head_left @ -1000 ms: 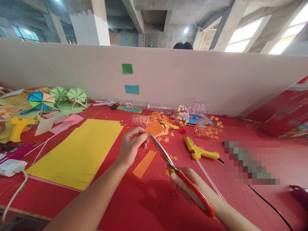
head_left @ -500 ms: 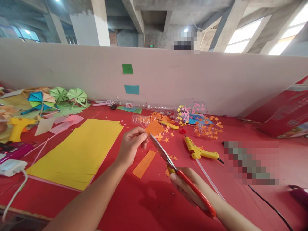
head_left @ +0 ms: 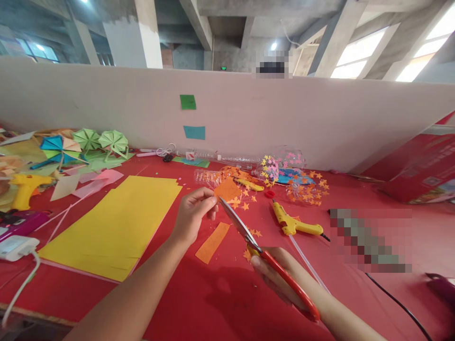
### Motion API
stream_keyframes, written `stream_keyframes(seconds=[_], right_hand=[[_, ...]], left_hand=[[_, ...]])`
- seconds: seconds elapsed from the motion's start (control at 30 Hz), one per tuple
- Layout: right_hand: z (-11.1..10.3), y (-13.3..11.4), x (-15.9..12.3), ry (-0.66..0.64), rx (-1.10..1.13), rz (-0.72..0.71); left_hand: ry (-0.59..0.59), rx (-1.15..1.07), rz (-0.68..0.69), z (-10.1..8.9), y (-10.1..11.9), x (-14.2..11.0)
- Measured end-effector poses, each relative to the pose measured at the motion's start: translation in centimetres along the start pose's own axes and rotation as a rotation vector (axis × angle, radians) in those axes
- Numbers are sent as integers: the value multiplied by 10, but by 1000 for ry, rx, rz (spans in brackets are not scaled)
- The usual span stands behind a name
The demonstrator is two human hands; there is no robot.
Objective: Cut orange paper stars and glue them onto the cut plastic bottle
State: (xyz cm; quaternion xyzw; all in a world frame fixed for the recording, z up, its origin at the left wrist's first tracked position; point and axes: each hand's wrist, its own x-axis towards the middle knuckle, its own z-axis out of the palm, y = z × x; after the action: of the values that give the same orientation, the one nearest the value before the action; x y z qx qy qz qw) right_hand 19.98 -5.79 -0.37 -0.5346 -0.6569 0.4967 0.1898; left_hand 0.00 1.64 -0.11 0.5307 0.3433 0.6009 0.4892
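The right hand (head_left: 280, 277) grips red-handled scissors (head_left: 263, 253), blades raised toward a small orange paper piece (head_left: 227, 189) pinched in the left hand (head_left: 194, 215) above the red table (head_left: 220, 303). An orange strip (head_left: 212, 242) lies below; a yellow glue gun (head_left: 293, 222) and scattered paper stars (head_left: 307, 189) lie farther back.

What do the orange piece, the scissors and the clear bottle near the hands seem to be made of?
Orange piece, pinched by the left hand: thin matt paper or card, flat and opaque.
Scissors in the right hand: shiny grey blades, probably steel; glossy red handles, likely plastic.
Bottle: clear ribbed plastic, see-through with glints.
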Motion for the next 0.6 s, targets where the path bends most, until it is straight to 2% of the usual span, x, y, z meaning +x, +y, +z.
stream_keyframes(seconds=[0.3, 0.6], right_hand=[[1, 2, 1, 11, 17, -7], [0, 6, 1, -43, 37, -107]], left_hand=[[3, -7, -4, 0, 1, 0], [-56, -2, 28, 1, -3, -4]])
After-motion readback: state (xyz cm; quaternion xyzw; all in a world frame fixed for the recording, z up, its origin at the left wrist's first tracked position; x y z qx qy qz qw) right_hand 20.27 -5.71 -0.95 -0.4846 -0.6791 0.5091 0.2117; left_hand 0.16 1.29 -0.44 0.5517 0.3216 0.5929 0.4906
